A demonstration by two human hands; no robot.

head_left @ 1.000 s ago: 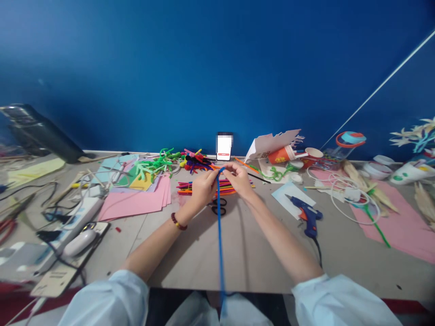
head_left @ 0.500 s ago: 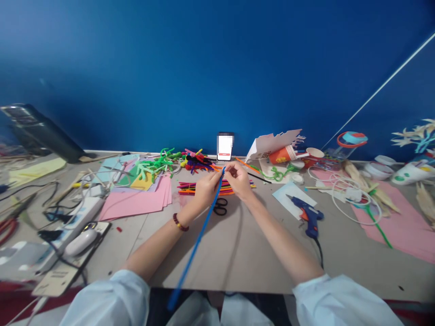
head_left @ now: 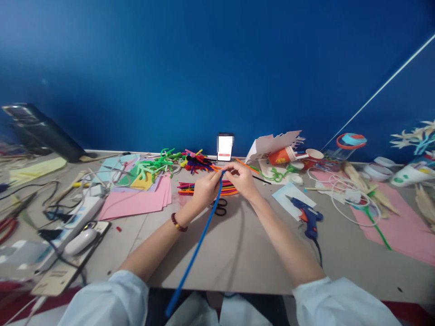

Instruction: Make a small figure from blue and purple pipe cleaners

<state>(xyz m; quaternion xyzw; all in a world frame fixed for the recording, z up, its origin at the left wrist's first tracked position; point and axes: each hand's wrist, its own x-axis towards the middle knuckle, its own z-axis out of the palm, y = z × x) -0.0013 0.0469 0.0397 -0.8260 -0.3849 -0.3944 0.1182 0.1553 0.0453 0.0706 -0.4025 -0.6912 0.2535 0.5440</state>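
Observation:
A long blue pipe cleaner (head_left: 197, 250) runs from my fingertips down toward my lap, its lower end hanging past the table's front edge. Both hands meet at its upper end: my left hand (head_left: 206, 188) pinches it from one side, and my right hand (head_left: 242, 179) closes on the same tip from the other. The exact shape of the wire between the fingers is hidden. Beneath my hands lies a bundle of colourful pipe cleaners (head_left: 186, 188), partly covered by them. Black-handled scissors (head_left: 220, 207) rest just below, their blades mostly out of sight.
A phone (head_left: 224, 147) leans on the blue wall. Green twisted pipe cleaners (head_left: 159, 164) and pink paper (head_left: 136, 204) lie to the left, beside a power strip (head_left: 79, 226). On the right are a blue glue gun (head_left: 307, 216), orange paper cups (head_left: 282, 156) and a white cable (head_left: 336, 188).
Both hands stay at the upper end of the blue pipe cleaner, with the right fingers shifted slightly. The hanging length has swung a little, and my left wrist has moved slightly left.

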